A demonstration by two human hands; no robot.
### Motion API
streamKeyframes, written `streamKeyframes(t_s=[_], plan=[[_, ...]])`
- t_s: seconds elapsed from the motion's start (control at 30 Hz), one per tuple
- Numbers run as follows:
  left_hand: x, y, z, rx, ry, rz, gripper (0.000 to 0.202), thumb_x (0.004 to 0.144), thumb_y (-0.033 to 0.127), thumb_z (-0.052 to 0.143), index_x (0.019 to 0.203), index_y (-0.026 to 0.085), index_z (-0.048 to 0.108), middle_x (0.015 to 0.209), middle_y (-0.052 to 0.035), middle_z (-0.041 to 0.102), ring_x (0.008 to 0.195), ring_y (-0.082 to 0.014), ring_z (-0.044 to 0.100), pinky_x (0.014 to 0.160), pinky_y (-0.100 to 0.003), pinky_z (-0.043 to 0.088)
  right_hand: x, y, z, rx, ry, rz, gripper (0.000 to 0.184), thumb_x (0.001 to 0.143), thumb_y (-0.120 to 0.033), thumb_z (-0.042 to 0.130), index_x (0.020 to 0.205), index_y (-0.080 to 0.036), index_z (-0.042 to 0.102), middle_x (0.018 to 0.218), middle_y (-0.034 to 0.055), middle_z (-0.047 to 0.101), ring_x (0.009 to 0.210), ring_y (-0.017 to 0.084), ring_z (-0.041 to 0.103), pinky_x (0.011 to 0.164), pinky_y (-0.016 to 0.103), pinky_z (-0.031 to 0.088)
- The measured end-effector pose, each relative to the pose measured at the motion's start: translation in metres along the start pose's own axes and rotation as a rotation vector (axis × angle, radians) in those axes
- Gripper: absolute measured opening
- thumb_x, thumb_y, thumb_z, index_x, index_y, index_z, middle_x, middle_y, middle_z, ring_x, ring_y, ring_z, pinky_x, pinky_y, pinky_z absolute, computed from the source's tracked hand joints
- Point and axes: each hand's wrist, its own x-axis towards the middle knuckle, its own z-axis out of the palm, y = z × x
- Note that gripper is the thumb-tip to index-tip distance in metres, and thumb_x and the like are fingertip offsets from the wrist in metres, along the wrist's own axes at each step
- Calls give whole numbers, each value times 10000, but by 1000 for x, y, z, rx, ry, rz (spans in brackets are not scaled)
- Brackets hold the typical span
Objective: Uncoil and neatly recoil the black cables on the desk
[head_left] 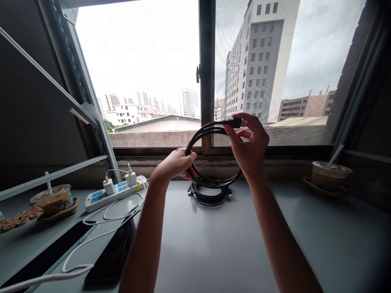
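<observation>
A black cable, wound into a loop of several turns, hangs in the air between my two hands. On the left side of the loop, my left hand is closed around the turns. My right hand pinches the cable's black plug at the upper right of the loop, its thumb below and its fingers above. Below the loop, more coiled black cables lie stacked on the grey table, their plug ends showing at both sides. The held loop partly covers this stack.
On the left stand a power strip with white chargers, trailing white cords, a black phone and an iced drink cup. Another cup stands at the right. Behind the table is a window, with a metal frame at left.
</observation>
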Motion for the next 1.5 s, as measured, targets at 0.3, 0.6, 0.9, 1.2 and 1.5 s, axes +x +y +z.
streamKeyframes(t_s=[0.3,0.6,0.9,1.2,1.5], plan=[[-5,0,-3,-93,-51,12,278,804,442,479,813,180,572,612,-39,610,477,-179,605,424,-259,464,3,-4,-6,-16,-47,12,179,797,-337,621,941,-236,591,955,17,622,761,140,588,594,255,508],[3,3,10,-151,110,67,384,785,547,516,672,180,535,483,-25,549,436,-153,554,405,-255,406,10,5,-14,-1,-56,81,213,774,-345,640,949,-237,585,932,46,626,850,187,609,550,273,534],[27,-10,17,-301,347,92,489,696,583,601,484,192,400,400,71,255,335,-44,285,356,-203,194,5,32,-24,26,-420,345,333,656,-308,733,933,-167,611,919,55,660,477,109,606,364,199,446],[67,-58,38,-239,24,-111,455,597,475,737,447,174,432,378,60,373,363,-57,406,386,-186,366,-34,85,-3,-381,-767,646,321,718,-275,670,1025,-183,680,830,47,693,578,132,648,538,222,507],[96,-109,85,-47,5,-241,239,707,360,666,694,138,578,584,0,573,561,-140,597,542,-240,484,-85,121,11,-598,-1004,914,314,830,-326,611,1088,-147,597,1002,65,643,802,139,630,700,309,541]])
